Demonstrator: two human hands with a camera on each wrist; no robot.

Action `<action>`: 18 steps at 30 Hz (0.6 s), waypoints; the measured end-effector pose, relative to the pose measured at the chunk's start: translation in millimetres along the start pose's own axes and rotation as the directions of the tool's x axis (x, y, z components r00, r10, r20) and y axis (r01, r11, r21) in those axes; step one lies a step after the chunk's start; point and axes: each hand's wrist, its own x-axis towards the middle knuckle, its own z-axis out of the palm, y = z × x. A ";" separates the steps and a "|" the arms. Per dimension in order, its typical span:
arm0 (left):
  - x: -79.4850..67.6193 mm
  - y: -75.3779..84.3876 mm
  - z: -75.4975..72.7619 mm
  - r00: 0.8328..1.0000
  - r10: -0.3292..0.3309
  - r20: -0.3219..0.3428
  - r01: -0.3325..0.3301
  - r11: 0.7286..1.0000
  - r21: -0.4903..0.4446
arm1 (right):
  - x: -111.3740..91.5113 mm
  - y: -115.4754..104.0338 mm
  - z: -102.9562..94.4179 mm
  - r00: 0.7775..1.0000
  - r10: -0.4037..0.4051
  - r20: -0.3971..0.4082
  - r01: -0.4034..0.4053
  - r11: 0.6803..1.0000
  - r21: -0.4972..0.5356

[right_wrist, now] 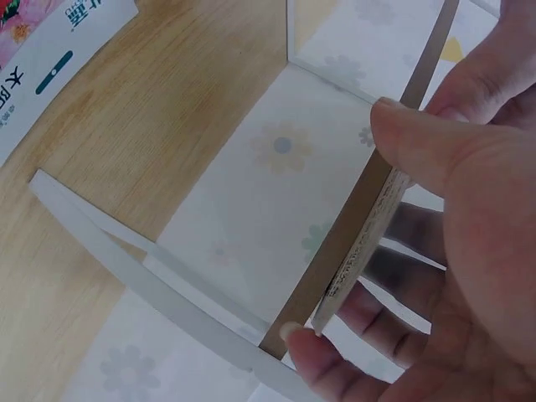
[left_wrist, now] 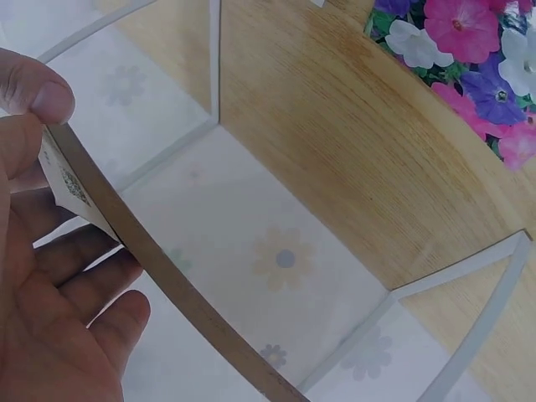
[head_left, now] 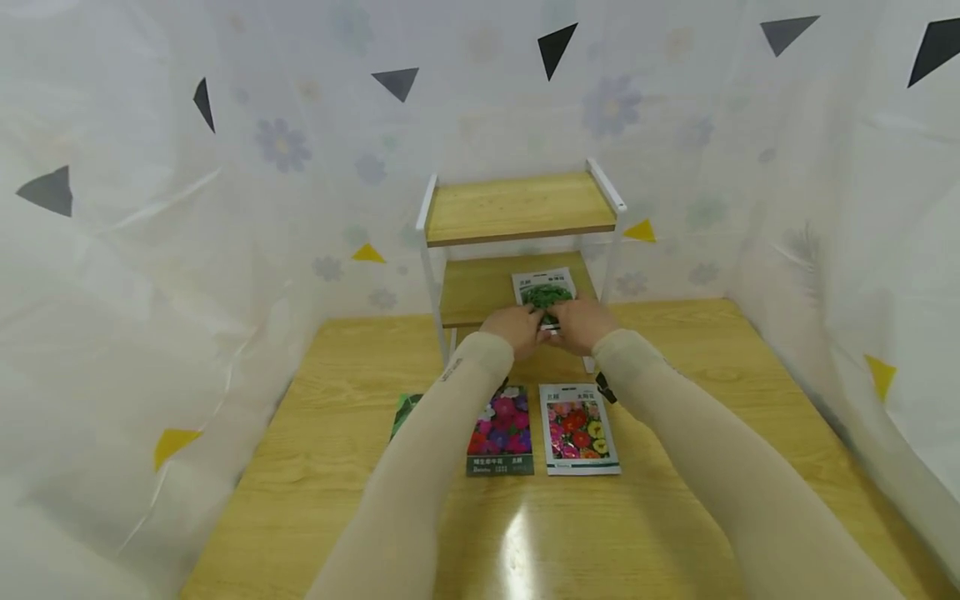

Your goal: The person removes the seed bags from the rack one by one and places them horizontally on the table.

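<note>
A white seed packet (head_left: 536, 280) with a picture of green leaves lies on the right part of the rack's lower wooden shelf (head_left: 474, 290). Its near end reaches the shelf's front edge. My left hand (head_left: 514, 327) grips the packet's near left side, with thumb and fingers around it at the edge; the printed back (left_wrist: 74, 186) shows in the left wrist view. From the other side my right hand (head_left: 585, 325) holds the same packet, its thumb close to the shelf edge. The two hands nearly meet over the green picture, hiding the packet's near part.
The rack has an upper wooden shelf (head_left: 517, 207) with white side rails. On the table (head_left: 352, 367) before it lie a petunia seed packet (head_left: 501, 437), a white packet with red and yellow flowers (head_left: 579, 429), and a green packet (head_left: 405, 408) partly behind the left sleeve.
</note>
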 end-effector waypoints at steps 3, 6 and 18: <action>-1.2 0.7 -0.9 1.000 0.009 0.005 -0.009 1.000 -0.004 | -0.2 1.2 1.8 1.000 -0.005 -0.014 0.006 1.000 0.013; -2.2 1.0 -1.8 1.000 0.015 0.003 -0.015 1.000 -0.008 | 0.3 1.4 1.9 1.000 -0.002 -0.020 0.002 1.000 0.002; -13.2 2.1 5.7 0.999 0.033 -0.004 -0.033 0.995 0.093 | -1.3 -3.1 7.4 1.000 -0.005 -0.015 0.006 0.999 0.046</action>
